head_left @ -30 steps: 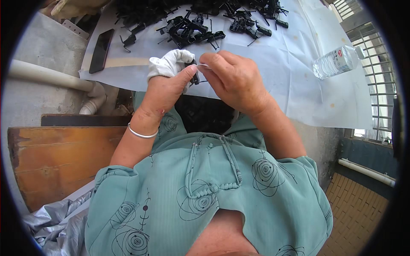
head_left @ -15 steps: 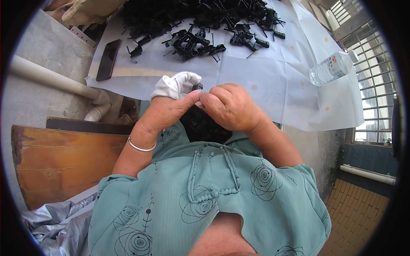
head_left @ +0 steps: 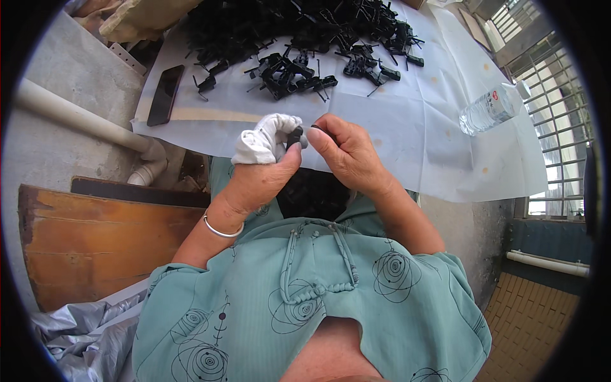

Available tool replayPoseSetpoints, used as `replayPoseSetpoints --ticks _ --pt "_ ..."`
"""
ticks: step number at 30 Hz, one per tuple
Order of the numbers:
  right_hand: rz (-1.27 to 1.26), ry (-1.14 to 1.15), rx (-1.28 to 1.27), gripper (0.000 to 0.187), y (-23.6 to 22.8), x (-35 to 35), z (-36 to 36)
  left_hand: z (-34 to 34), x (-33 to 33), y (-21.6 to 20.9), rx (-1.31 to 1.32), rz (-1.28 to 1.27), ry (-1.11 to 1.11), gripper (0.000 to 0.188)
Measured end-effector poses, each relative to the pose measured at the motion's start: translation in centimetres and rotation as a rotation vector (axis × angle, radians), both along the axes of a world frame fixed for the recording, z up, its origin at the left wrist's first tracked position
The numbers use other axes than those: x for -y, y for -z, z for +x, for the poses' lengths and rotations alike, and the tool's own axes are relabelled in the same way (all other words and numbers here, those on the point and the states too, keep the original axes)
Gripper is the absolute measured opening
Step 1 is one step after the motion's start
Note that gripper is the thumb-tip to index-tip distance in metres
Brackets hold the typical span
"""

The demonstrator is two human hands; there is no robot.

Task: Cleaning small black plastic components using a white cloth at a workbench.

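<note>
My left hand (head_left: 270, 149), partly covered by a white glove with the thumb bare, is closed on a small black plastic part (head_left: 294, 135). Close beside it, my right hand (head_left: 345, 151) is bent in a pinch, thumb against the fingers, with a bit of something dark (head_left: 324, 132) showing between them; its kind is too small to make out. Both hands are just above the near edge of the sheet-covered table. Below them, in my lap, lies a dark mass (head_left: 312, 194), partly hidden by the hands.
A heap of black plastic parts with thin pins (head_left: 299, 38) covers the far side of the white sheet (head_left: 407, 146). A dark phone (head_left: 166, 95) lies at the left, a clear water bottle (head_left: 490, 109) at the right. A wooden board (head_left: 108, 242) stands left of me.
My hands have drawn slightly apart. The right hand has turned so its thumb shows, and more of the black part in my left hand is visible.
</note>
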State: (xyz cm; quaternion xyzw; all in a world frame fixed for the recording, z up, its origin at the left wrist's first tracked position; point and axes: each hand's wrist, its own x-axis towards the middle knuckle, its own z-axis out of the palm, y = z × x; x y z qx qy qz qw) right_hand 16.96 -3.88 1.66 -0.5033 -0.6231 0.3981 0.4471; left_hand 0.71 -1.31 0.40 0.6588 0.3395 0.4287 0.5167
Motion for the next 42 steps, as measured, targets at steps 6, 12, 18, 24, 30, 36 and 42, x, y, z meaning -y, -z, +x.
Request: replayPoseSetpoints --ticks 6,12,18,24,30,36,42 --pt "-0.043 -0.19 0.059 0.027 -0.2 0.3 0.0 -0.4 0.0 0.1 0.006 -0.067 0.075 0.031" --pt "-0.038 -0.143 0.002 0.026 0.8 -0.1 -0.5 -0.3 0.3 -0.7 -0.13 0.139 0.035 0.026" --pt "-0.063 -0.033 -0.148 0.028 4.1 -0.2 -2.5 -0.4 -0.1 0.0 -0.307 0.447 -0.086 0.029" --pt "-0.278 -0.163 -0.261 0.029 1.9 -0.6 -1.4 -0.6 -0.2 1.0 -0.132 0.053 0.009 0.026" --pt "-0.116 -0.194 0.342 0.019 0.4 0.1 1.0 -0.9 -0.5 -0.1 0.246 -0.287 0.106 0.024" --pt "0.315 -0.022 0.206 0.008 1.9 0.4 1.1 -0.9 -0.5 -1.0 0.118 -0.304 0.08 0.03" --pt "0.268 0.06 0.033 0.007 0.7 0.0 -0.5 -0.7 0.3 -1.6 0.15 -0.447 0.328 0.03"
